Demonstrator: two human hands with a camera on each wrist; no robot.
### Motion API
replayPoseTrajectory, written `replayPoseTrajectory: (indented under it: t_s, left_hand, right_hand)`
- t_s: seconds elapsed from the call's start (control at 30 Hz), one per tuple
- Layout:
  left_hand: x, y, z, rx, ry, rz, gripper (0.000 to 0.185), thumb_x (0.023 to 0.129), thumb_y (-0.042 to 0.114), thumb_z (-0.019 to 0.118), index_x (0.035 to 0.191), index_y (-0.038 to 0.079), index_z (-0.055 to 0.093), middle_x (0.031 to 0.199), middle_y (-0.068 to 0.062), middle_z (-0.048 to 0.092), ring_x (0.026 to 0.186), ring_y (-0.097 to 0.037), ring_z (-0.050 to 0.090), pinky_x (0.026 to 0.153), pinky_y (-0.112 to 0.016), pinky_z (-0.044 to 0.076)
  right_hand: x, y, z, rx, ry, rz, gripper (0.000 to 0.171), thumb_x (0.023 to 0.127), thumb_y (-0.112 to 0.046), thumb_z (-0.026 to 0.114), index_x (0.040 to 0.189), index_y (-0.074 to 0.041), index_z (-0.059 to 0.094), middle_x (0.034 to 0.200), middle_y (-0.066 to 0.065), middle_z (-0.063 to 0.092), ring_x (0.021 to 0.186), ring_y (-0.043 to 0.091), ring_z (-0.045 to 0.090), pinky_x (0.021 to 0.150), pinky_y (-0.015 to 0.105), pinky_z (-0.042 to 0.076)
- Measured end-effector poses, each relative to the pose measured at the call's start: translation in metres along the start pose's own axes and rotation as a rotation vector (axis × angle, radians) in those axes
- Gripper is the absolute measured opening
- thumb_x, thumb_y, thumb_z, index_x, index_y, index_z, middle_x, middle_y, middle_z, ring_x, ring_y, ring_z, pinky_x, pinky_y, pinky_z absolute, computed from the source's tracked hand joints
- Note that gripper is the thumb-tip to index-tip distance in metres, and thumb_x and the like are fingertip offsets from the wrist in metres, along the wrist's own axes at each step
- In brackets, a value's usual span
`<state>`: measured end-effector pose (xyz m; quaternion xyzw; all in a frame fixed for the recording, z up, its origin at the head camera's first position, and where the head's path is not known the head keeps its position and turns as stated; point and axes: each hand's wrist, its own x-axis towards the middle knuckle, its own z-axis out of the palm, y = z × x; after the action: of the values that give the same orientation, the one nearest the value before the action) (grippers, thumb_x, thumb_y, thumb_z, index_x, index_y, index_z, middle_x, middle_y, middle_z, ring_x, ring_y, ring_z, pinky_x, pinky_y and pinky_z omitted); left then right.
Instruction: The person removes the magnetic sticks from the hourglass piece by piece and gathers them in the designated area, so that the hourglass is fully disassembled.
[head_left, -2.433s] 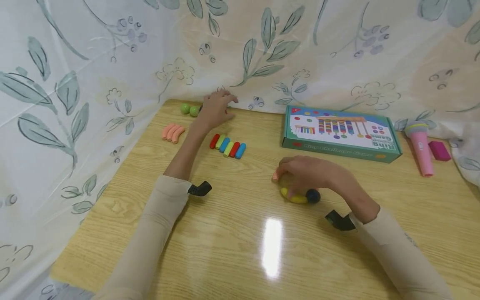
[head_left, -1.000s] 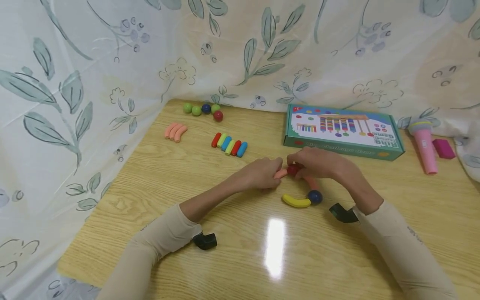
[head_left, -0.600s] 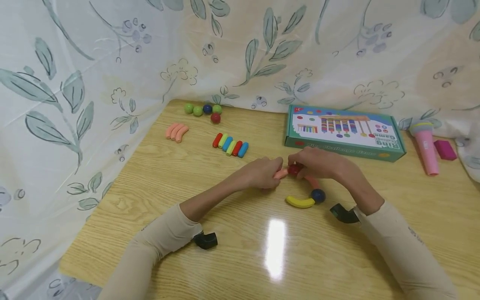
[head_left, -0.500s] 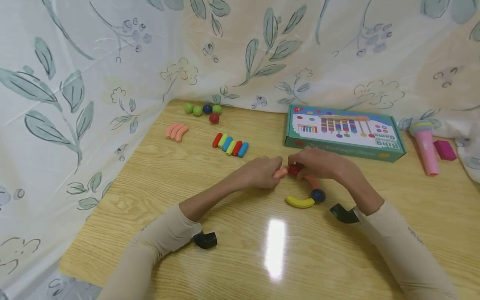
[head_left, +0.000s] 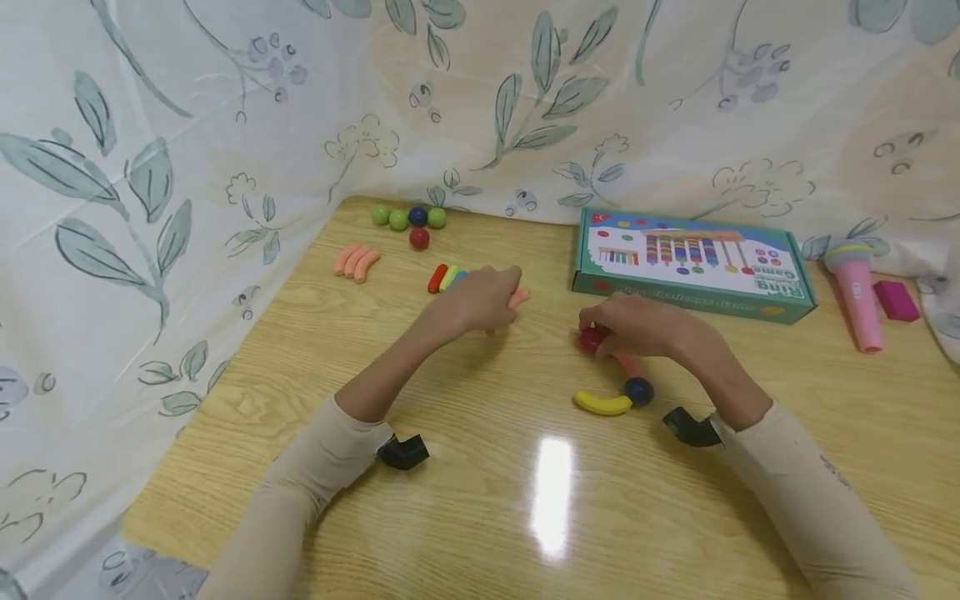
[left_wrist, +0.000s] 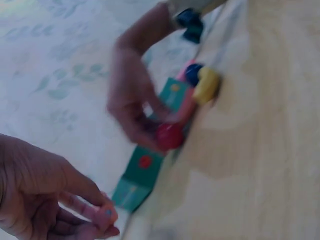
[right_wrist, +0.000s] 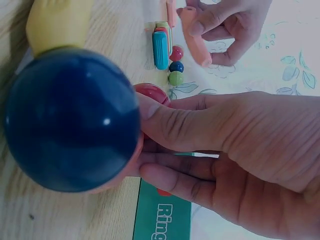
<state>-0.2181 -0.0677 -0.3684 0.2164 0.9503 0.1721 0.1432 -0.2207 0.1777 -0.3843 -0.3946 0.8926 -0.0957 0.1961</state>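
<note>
A green game box (head_left: 693, 262) is lying near the curtain (head_left: 225, 100), with a pink toy microphone (head_left: 855, 292) and a magenta block (head_left: 896, 300) sitting beside it on the wooden table (head_left: 465, 483).

The green game box (head_left: 693, 262) at the far right of the bench (head_left: 465, 467) carries inverted lettering reading "Ring Challenge Game". In the right wrist view, "Ring" (right_wrist: 167, 222) is legible on its side. No other text is readable.

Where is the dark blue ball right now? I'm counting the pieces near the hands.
In the head view the dark blue ball lies on the table, right of centre, touching the yellow curved piece, just below the right hand.
</note>
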Motion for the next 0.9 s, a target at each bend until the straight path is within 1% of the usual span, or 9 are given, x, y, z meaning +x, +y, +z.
replayPoseTrajectory:
  t_s: [0.07,0.13,0.23,0.3,0.37,0.5,0.63,0.77,0.9]
  left_hand:
    - [-0.001,-0.01,-0.01,0.047,0.006,-0.056,0.019,0.096,0.026,0.042,0.088,0.01,0.048,0.068,-0.005,0.054,0.055,-0.016,0.056,0.047,-0.026,0.038]
    - [-0.003,-0.023,-0.022,0.075,0.006,-0.129,0.016,0.095,0.024,0.044,0.09,0.009,0.048,0.067,-0.006,0.055,0.053,-0.015,0.053,0.044,-0.025,0.036]
    - [-0.006,-0.047,-0.038,0.105,-0.002,-0.244,0.014,0.091,0.019,0.049,0.087,0.007,0.053,0.065,-0.008,0.058,0.049,-0.015,0.049,0.042,-0.023,0.032]
    - [-0.011,-0.065,-0.049,0.088,-0.009,-0.316,0.008,0.085,0.01,0.051,0.084,0.004,0.057,0.065,-0.01,0.062,0.049,-0.016,0.053,0.042,-0.023,0.033]
    - [-0.015,-0.082,-0.058,0.072,-0.008,-0.379,0.009,0.082,0.006,0.054,0.08,0.001,0.061,0.067,-0.012,0.064,0.053,-0.017,0.057,0.043,-0.022,0.036]
    - [-0.024,-0.114,-0.066,0.048,0.026,-0.491,0.01,0.079,0.005,0.057,0.077,0.0,0.066,0.069,-0.012,0.066,0.06,-0.02,0.061,0.045,-0.023,0.039]
    - [-0.026,-0.135,-0.067,0.053,0.073,-0.547,0.015,0.082,0.01,0.057,0.075,0.0,0.066,0.068,-0.011,0.067,0.058,-0.019,0.063,0.043,-0.024,0.038]
    - [-0.025,-0.145,-0.065,0.055,0.081,-0.565,0.017,0.083,0.013,0.057,0.076,-0.001,0.065,0.069,-0.012,0.068,0.053,-0.017,0.06,0.042,-0.023,0.036]
    - [-0.023,-0.151,-0.062,0.074,0.09,-0.579,0.017,0.083,0.013,0.059,0.074,0.0,0.065,0.068,-0.011,0.067,0.049,-0.015,0.055,0.046,-0.026,0.039]
  right_hand:
    - [0.0,0.0,0.0,0.002,0.001,0.004,0.015,0.079,-0.012,0.071,0.085,-0.011,0.057,0.071,0.0,0.051,0.063,0.009,0.043,0.058,0.026,0.037]
    - [0.0,0.0,0.001,0.007,0.0,0.008,0.015,0.079,-0.012,0.07,0.086,-0.011,0.057,0.072,0.0,0.051,0.064,0.01,0.043,0.059,0.027,0.037]
    - [0.0,0.0,0.001,0.015,-0.004,0.011,0.015,0.08,-0.012,0.07,0.087,-0.011,0.057,0.073,0.0,0.052,0.065,0.01,0.043,0.059,0.027,0.038]
    - [0.001,0.0,0.001,0.02,-0.008,0.014,0.015,0.08,-0.012,0.07,0.087,-0.011,0.057,0.073,0.0,0.052,0.064,0.01,0.044,0.059,0.027,0.038]
    - [0.001,0.0,0.001,0.017,-0.008,0.013,0.015,0.08,-0.012,0.07,0.087,-0.011,0.057,0.073,0.0,0.051,0.064,0.01,0.043,0.059,0.027,0.038]
    - [0.001,0.001,0.001,0.01,-0.009,0.013,0.015,0.08,-0.012,0.07,0.086,-0.011,0.056,0.072,-0.001,0.05,0.064,0.01,0.043,0.059,0.027,0.037]
    - [0.002,0.001,0.001,0.008,-0.016,0.016,0.016,0.08,-0.013,0.07,0.087,-0.011,0.056,0.072,-0.001,0.051,0.063,0.01,0.044,0.06,0.027,0.038]
    - [0.001,0.002,0.001,0.003,-0.019,0.031,0.016,0.08,-0.014,0.07,0.088,-0.012,0.057,0.072,-0.001,0.051,0.064,0.01,0.044,0.06,0.027,0.038]
    - [0.001,0.001,0.0,0.005,-0.024,0.044,0.016,0.08,-0.015,0.07,0.09,-0.012,0.058,0.074,-0.001,0.051,0.066,0.011,0.044,0.059,0.027,0.038]
